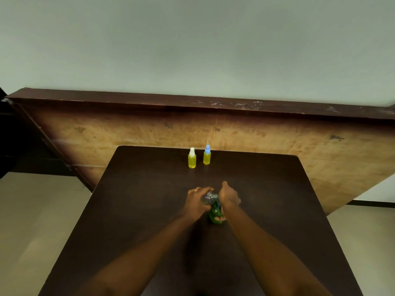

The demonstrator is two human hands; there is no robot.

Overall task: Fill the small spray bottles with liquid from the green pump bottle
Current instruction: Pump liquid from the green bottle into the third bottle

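The green pump bottle [214, 213] stands on the dark table [149, 210] in the middle. My right hand [229, 197] wraps around its body from the right. My left hand [197, 200] grips its clear pump top [210, 197] from the left. Two small spray bottles stand upright near the table's far edge, both holding yellow liquid: one with a white cap [192, 158] on the left and one with a blue cap [207, 155] just right of it. Both caps are on.
A large wooden board [277, 137] with a dark rim leans behind the table's far edge. Pale floor [32, 210] shows on the left and at the right. A plain wall fills the upper view.
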